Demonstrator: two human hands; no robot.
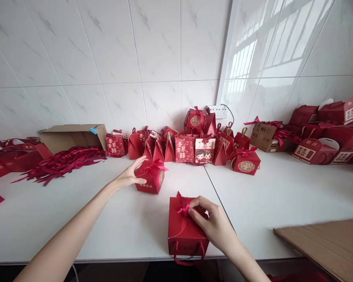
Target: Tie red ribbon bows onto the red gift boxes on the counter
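Note:
In the head view my left hand (pixel 131 175) reaches to the left side of a small red gift box (pixel 153 183) topped with a ribbon bow. Its fingers are spread, and the thumb overlaps the box's front; whether it touches is unclear. Nearer to me, a larger red gift box (pixel 184 231) with a twisted rope handle (pixel 191 261) stands at the table's front edge. My right hand (pixel 207 215) pinches the red ribbon bow (pixel 183 205) on its top, thumb and forefinger together. The hand hides part of the lid's right side.
Several red boxes (pixel 184 149) line the tiled wall. To the left, a pile of ribbons (pixel 61 164) spills from a cardboard box (pixel 73 128). On the right are an open carton (pixel 261 136), stacked red boxes (pixel 314 150) and a cardboard sheet (pixel 329 239). A power strip (pixel 218 112) is against the wall.

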